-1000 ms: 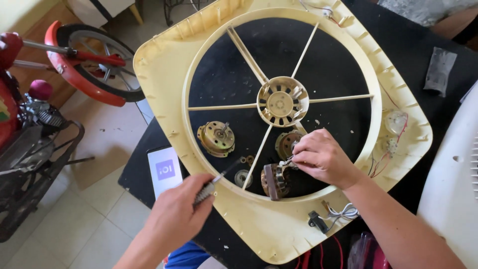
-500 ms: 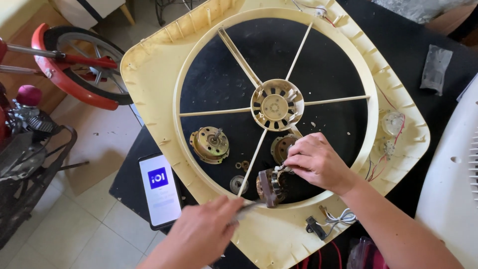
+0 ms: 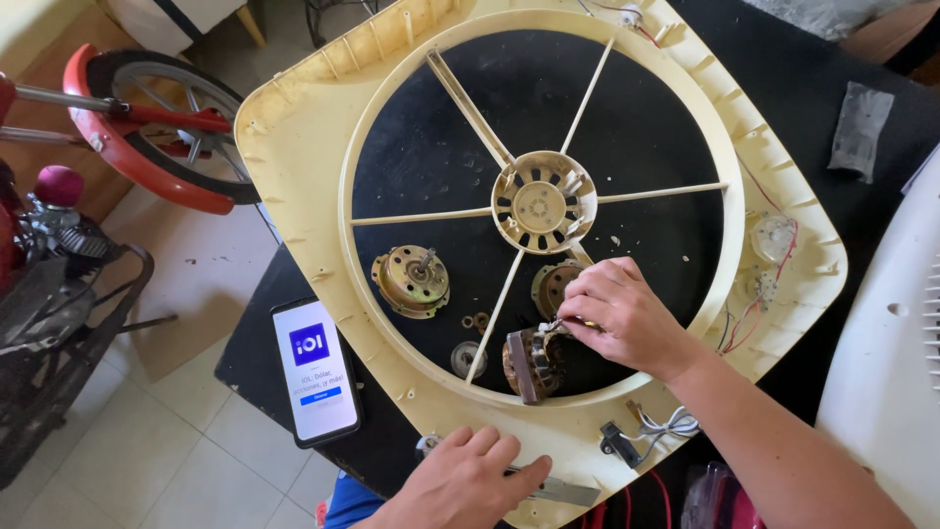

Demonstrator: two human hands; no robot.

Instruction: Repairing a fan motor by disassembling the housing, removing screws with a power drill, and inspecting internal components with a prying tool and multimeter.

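Observation:
A cream fan housing (image 3: 294, 167) with a spoked ring and round hub (image 3: 539, 206) lies on a black table (image 3: 783, 88). Inside the ring, my right hand (image 3: 627, 318) pinches a small metal piece at the top of a copper-wound stator (image 3: 527, 364). My left hand (image 3: 460, 480) rests palm down on the housing's near rim, fingers curled over a flat metal tool (image 3: 563, 490). A brass-coloured motor half with a shaft (image 3: 411, 279) lies left of the spoke. Another motor cover (image 3: 548, 286) sits partly hidden behind my right hand. A small bearing (image 3: 468, 358) lies between them.
A phone (image 3: 315, 370) with a lit screen lies on the table's left edge. A plug with white cable (image 3: 646, 431) sits near the housing's rim, and small parts with red wires (image 3: 774, 240) at its right. There is a grey cloth (image 3: 860, 127), a white fan cover (image 3: 901, 343), and a red-fendered wheel (image 3: 166, 147) on the floor.
My left hand has moved right with the tool and now lies on the housing's near rim. My right hand stays at the stator. The phone is fully in view.

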